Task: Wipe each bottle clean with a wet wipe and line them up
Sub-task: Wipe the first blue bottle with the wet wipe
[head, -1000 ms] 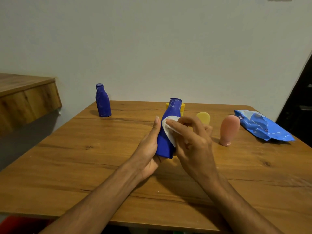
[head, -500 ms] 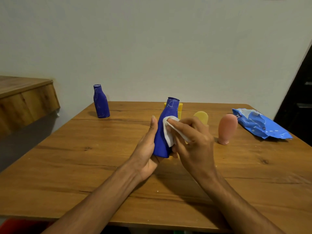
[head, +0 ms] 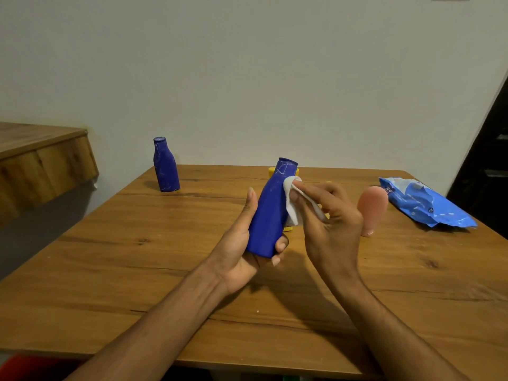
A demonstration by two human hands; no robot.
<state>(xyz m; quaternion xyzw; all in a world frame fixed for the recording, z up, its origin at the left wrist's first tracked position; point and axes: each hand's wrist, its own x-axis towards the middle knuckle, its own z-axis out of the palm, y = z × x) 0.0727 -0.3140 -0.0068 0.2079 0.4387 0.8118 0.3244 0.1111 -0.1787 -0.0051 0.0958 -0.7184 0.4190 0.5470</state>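
Observation:
My left hand (head: pixel 242 251) grips a blue bottle (head: pixel 270 213) by its lower body and holds it tilted above the wooden table (head: pixel 137 270). My right hand (head: pixel 327 224) pinches a white wet wipe (head: pixel 291 202) and presses it against the bottle's upper right side, near the neck. A second blue bottle (head: pixel 165 165) stands upright at the table's far left. A pink bottle (head: pixel 371 209) stands on its cap to the right of my hands. A yellow bottle (head: pixel 288 229) is mostly hidden behind the held bottle and my right hand.
A blue pack of wet wipes (head: pixel 423 204) lies at the table's far right. A wooden shelf (head: pixel 41 163) juts out on the left, beside the table. A white wall runs behind the table, and a dark doorway (head: pixel 489 160) is on the right.
My right hand has slid the wipe up the bottle from its middle toward the neck. The left hand keeps its grip on the bottle.

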